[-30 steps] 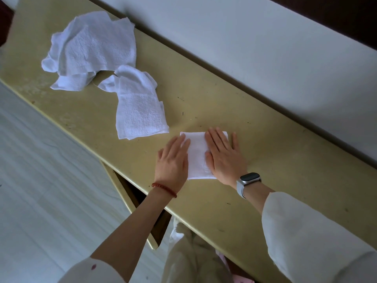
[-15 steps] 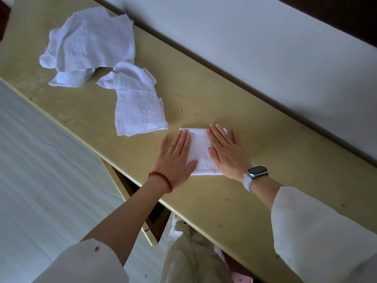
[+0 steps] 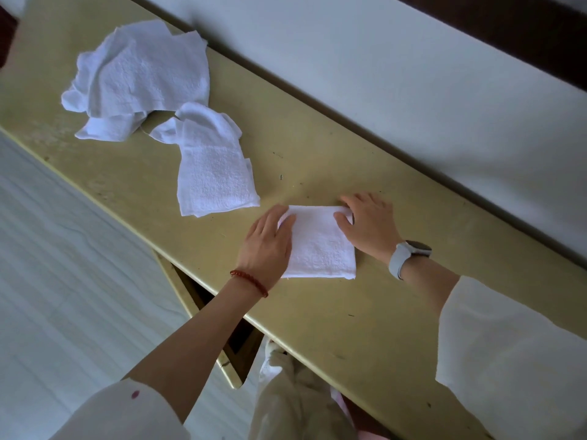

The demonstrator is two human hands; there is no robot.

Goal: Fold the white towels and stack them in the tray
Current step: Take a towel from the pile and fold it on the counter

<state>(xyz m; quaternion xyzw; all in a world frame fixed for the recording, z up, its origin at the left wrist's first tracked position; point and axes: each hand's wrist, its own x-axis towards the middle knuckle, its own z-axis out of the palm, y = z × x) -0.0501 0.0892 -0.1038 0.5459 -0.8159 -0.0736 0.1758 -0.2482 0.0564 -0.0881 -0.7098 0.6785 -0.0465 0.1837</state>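
The yellow table [image 3: 317, 147] is running diagonally across the view, its far edge lying along a white wall [image 3: 381, 74] and its near edge overhanging a pale floor [image 3: 63, 265]. A crumpled towel [image 3: 139, 77] is lying at the far left of the tabletop, unfolded and bunched. A second, loosely folded towel [image 3: 212, 173] is lying just beside it, one corner touching or nearly touching the crumpled one; which of the two, the view is not settling. The folded towel [image 3: 320, 246] is sitting flat near the table's front edge, well apart from the crumpled one and near the loose one, forming a neat square.

The left hand [image 3: 266, 242] is resting on the left border of the folded towel, its fingers curling over the far left corner and appearing to take hold of the edge. The right hand [image 3: 368, 223] is sitting at the far right corner, fingers bent over the cloth and the thumb lying against it, pinching that corner. A grey watch [image 3: 409, 254] is showing on the right wrist and a red bead bracelet [image 3: 251, 282] on the left. White sleeves are covering both upper arms. No tray is appearing in this view.
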